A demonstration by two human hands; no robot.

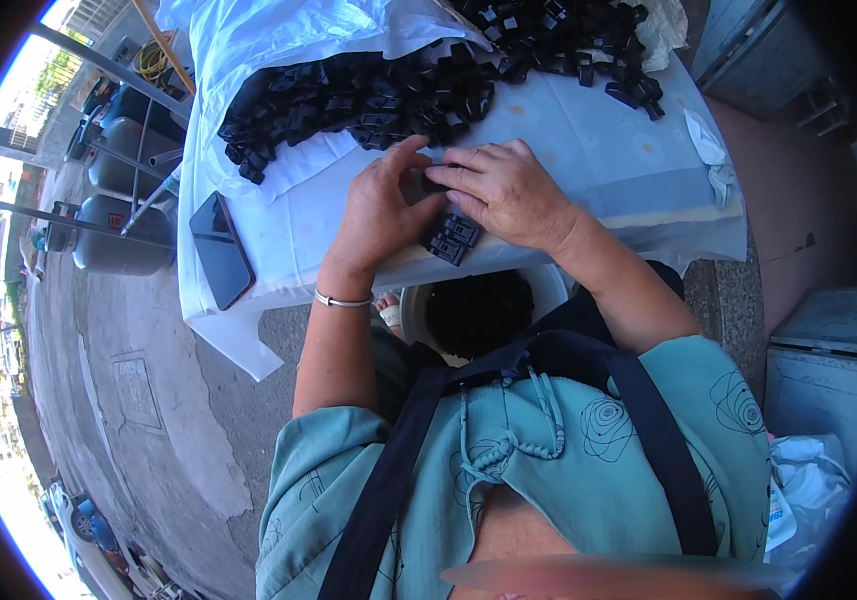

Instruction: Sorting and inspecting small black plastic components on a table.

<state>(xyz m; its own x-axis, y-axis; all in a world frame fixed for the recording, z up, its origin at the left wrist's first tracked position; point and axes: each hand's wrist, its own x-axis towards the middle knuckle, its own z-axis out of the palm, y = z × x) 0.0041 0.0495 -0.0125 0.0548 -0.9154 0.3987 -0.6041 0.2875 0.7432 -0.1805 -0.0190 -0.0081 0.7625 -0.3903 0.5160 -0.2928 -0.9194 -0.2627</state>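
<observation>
Small black plastic parts (452, 238) stand in a tight block near the table's front edge, between my hands. My left hand (381, 208) curves around the block's left side, thumb and index finger closed on a black part at its far end. From the right, my right hand (512, 192) reaches over the block with bent fingers pressed on that same dark part, mostly hidden under the fingertips. Beyond my hands lies a large loose pile of black plastic parts (349, 97), spilling from a white plastic bag (294, 30).
A dark phone (222, 250) lies at the table's left edge. More black parts (569, 38) are heaped at the far right. A white tub (552, 290) with dark contents stands below the front edge. Grey tanks (124, 235) stand left; a crumpled white cloth (706, 140) lies right.
</observation>
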